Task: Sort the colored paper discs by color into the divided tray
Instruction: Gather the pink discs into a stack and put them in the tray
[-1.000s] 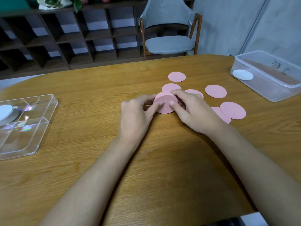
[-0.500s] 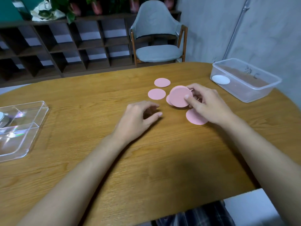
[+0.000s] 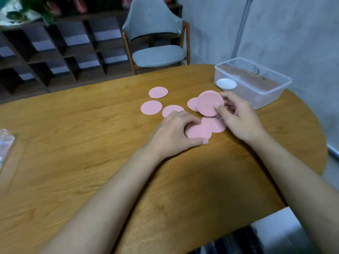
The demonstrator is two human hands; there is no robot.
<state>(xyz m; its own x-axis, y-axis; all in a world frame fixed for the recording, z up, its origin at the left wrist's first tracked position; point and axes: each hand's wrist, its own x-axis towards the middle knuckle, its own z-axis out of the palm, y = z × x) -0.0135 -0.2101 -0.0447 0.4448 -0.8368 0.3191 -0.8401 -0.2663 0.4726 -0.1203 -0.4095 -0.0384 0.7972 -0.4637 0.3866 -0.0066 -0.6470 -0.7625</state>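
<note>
Paper discs [image 3: 151, 109], thin, round and matte pink, lie loose on the wood-grain counter [image 3: 73, 143]. We see the right grip [image 3: 238, 118] pinching a tilted stack [image 3: 208, 102] of them, the left grip [image 3: 172, 133] curled around one flat disc [image 3: 199, 133]; an edge of the clear tray [image 3: 6, 143] shows far left.

The stack [image 3: 209, 104] in the right hand [image 3: 240, 120] is pink, the disc [image 3: 199, 132] the left hand [image 3: 172, 133] pinches is pink, and so are the loose discs [image 3: 151, 107] just past the left fingers. The table [image 3: 91, 153] is light brown with wavy wood lines. Past the right hand a see-through box [image 3: 266, 99] holds one white disc [image 3: 226, 83], and the chair [image 3: 157, 55] is grey.
</note>
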